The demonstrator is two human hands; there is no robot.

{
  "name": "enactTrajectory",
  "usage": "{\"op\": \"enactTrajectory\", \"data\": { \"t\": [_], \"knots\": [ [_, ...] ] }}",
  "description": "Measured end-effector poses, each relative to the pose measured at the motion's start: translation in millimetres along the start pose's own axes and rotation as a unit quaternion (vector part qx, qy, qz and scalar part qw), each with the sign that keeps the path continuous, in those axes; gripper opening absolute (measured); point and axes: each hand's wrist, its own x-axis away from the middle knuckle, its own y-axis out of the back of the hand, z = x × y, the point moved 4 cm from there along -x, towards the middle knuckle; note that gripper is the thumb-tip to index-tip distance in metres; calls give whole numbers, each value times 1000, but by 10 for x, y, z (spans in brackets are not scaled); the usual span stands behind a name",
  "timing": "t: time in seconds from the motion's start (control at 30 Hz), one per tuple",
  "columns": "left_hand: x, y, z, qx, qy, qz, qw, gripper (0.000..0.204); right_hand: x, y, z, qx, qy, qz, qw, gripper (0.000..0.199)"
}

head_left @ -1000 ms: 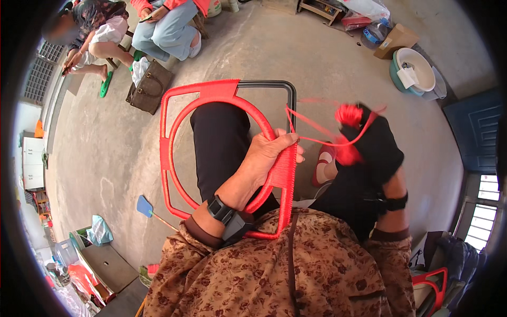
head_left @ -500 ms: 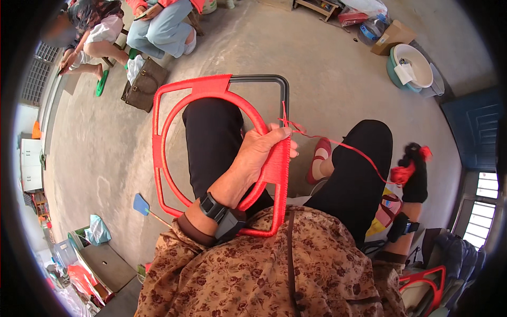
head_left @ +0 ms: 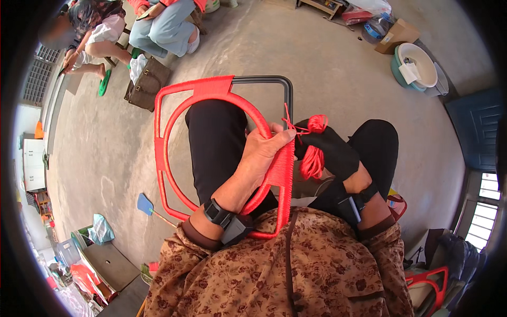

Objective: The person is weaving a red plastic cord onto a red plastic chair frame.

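A squared frame with a round ring inside rests over my lap, mostly wrapped in red cord. Its upper right corner shows bare black tubing. My left hand is closed around the wrapped right side, thumb pressed near the end of the winding. My right hand, in a black glove, is closed on a bundle of red cord right beside the frame. Loops of the bundle stick out above and below the glove. A loose cord end stands up by the bare tube. The right fingertips are partly hidden.
Two people sit at the far left, near a brown handbag. Basins and a cardboard box stand at the far right. A blue fly swatter lies left of me. Another red-wrapped frame is at the lower right.
My right hand has come in from the far right to the frame's right side, bringing the cord bundle. The stretched cord has gone slack. My left hand keeps its grip.
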Motion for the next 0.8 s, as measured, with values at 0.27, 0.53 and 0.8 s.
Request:
{"op": "enactTrajectory", "data": {
  "t": [0.27, 0.53, 0.8],
  "knots": [
    [6, -23, -20, -10, -17, 3, 1000, 22, 96, -11, 246, 144, 74, -12, 987, 16],
    [6, -11, -15, -16, -6, -6, 1000, 27, 264, 81, 195, 198, 27, -4, 980, 13],
    [19, -56, -4, -13, -14, 3, 1000, 35, -7, 27, 252, 164, 89, -102, 977, 15]
  ]
}}
